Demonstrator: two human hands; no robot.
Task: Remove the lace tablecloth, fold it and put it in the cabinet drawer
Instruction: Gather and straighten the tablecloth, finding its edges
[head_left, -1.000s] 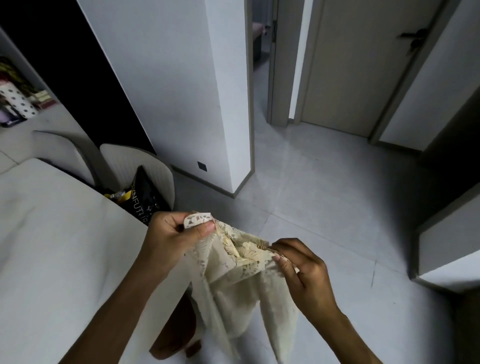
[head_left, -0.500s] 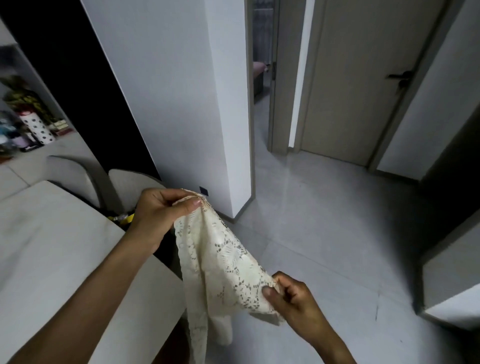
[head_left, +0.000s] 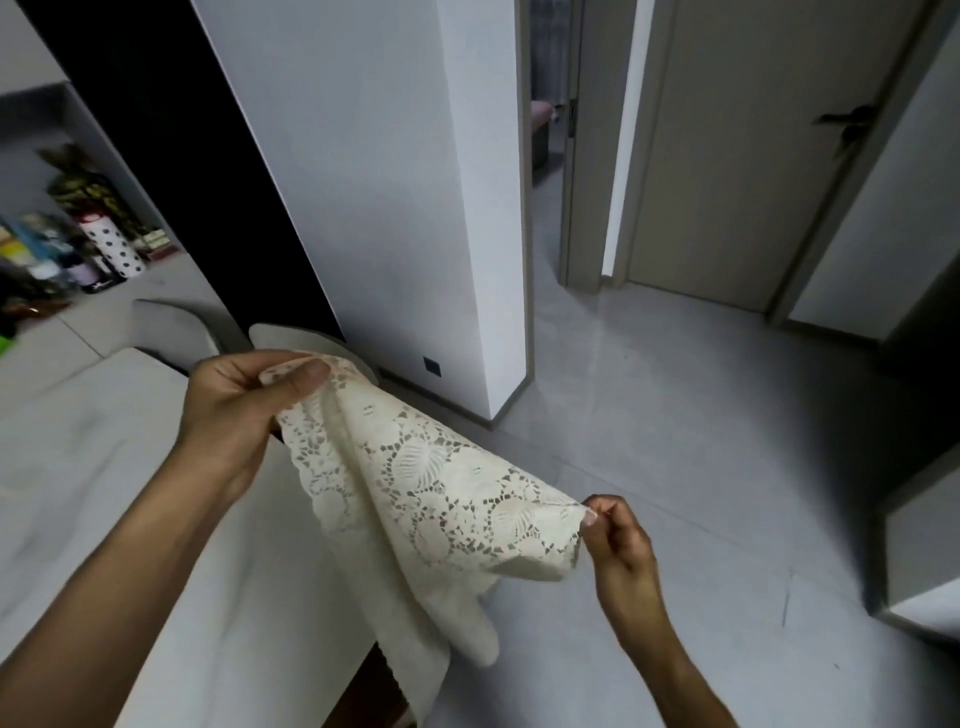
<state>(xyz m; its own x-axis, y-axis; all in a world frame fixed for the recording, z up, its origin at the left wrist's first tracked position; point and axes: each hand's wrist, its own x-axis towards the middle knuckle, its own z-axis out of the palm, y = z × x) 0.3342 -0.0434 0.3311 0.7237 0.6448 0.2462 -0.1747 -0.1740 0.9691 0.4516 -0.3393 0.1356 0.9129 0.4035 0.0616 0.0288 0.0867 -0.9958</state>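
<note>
The cream lace tablecloth hangs in the air, partly folded, stretched between my two hands over the table's right edge. My left hand pinches its upper corner between thumb and fingers. My right hand pinches the opposite corner, lower and to the right. The cloth's loose end droops below, past the table edge. No cabinet drawer shows in view.
The white table fills the lower left, with two pale chair backs behind it. A shelf with bottles and a dotted canister stands at far left. A white pillar, a closed door and a white cabinet corner surround the grey tiled floor.
My hands have drawn apart, the right one sliding along the edge down and rightward, and the bunched cloth has spread out taut between them. My view has tilted up a little.
</note>
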